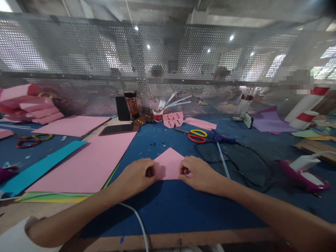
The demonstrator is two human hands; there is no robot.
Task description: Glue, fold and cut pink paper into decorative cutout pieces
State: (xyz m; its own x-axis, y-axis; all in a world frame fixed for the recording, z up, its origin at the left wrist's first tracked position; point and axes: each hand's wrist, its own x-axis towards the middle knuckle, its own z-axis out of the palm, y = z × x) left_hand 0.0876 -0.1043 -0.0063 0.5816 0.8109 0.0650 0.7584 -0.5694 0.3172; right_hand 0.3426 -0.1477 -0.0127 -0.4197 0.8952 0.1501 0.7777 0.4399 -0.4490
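A small piece of pink paper (170, 164) lies on the blue table top, pointed at its far side and straight along its near edge. My left hand (140, 173) grips its left corner between curled fingers and thumb. At the right corner, my right hand (195, 173) pinches the paper the same way. Both corners are partly hidden by the fingers. Beyond the paper lie scissors (196, 135) with red and yellow handles. A blue glue gun (223, 137) rests to their right, with a clear glue stick (222, 159) below it.
Large pink sheets (86, 164) and a teal strip (44, 168) cover the left side. A paper cup (158, 115) holds glue sticks near the perforated metal screen (178, 52). A black cable (258, 166) loops at right, near a purple power strip (304, 176). A white cable (138, 218) crosses the front edge.
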